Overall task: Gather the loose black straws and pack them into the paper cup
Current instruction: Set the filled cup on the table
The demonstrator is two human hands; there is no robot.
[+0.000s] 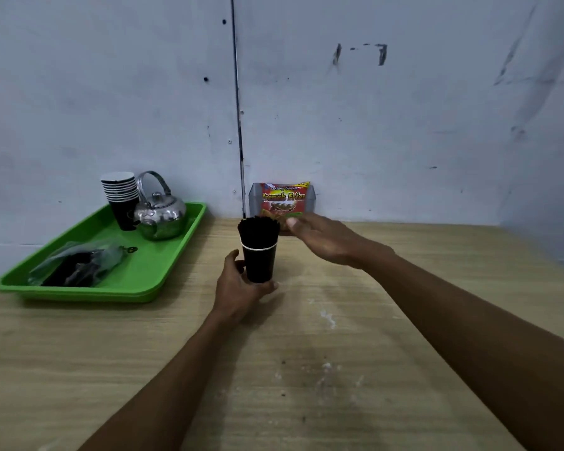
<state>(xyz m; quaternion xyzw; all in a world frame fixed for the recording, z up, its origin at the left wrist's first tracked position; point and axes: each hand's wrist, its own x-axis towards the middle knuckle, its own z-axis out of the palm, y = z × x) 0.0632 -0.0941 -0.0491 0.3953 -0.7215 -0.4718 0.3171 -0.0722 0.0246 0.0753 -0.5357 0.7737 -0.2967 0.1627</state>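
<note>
Black paper cup upright on the table, packed with black straws; left hand grips its base, right hand open just beside the straws.

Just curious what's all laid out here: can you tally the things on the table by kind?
Green tray: 1
Kettle: 1
Stack of cups: 1
Plastic bag: 1
Cup of straws: 1, held by the left hand
Snack packet: 1, by the right hand
Total: 6
</note>
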